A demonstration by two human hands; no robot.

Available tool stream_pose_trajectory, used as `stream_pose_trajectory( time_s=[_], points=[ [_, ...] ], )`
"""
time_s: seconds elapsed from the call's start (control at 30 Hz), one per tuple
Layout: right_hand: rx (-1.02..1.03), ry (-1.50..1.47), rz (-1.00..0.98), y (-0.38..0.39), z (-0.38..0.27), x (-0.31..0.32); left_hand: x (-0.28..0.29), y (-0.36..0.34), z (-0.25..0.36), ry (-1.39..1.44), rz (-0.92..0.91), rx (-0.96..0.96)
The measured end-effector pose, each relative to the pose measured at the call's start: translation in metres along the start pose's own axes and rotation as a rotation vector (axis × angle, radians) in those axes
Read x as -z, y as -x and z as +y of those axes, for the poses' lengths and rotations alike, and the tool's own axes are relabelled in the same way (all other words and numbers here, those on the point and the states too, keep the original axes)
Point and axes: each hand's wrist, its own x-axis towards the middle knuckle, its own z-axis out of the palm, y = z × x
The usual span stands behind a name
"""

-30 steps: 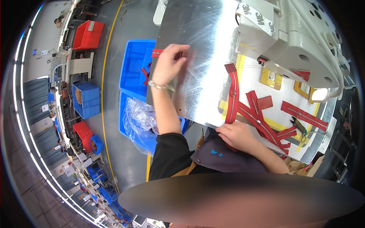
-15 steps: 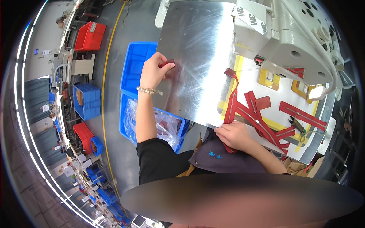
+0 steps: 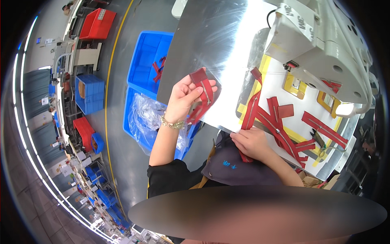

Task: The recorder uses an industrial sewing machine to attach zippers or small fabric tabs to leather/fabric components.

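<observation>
My left hand (image 3: 187,97), a beaded bracelet on its wrist, is closed on a red zipper (image 3: 206,92) with a dark red tab at its upper end. That zipper's lower part hangs blurred beside the metal table edge. At the front edge of the table, my right hand (image 3: 252,143) grips another red zipper (image 3: 252,110), fingers closed over its lower part. A small tab (image 3: 256,73) tops this one, and thin threads run from there toward the sewing machine (image 3: 321,49). More red zippers (image 3: 280,132) lie heaped just right of my right hand.
On the right of the worktable (image 3: 215,32) are yellow frames (image 3: 295,86), a separate red zipper (image 3: 324,129) and thread snippers (image 3: 318,139). Left of the table stand a blue bin (image 3: 140,61) with red strips inside and another blue bin (image 3: 129,118) holding clear plastic.
My left hand has come nearer and to the right, turning so that a zipper shows in it. Red strips now show in the upper blue bin. My right hand stays on its zipper.
</observation>
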Motion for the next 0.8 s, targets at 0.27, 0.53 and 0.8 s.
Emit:
stream_pose_trajectory(
  time_s=[0.27, 0.53, 0.8],
  points=[
    [0.002, 0.014, -0.016, 0.000, 0.000, -0.002, 0.007, 0.005, 0.011, -0.055, -0.061, 0.026],
    [-0.014, 0.019, -0.043, -0.002, -0.001, -0.002, 0.016, 0.008, 0.013, -0.099, -0.115, 0.040],
    [-0.007, 0.031, -0.030, -0.005, -0.003, 0.000, 0.015, 0.006, 0.014, -0.012, -0.110, 0.085]
  ],
)
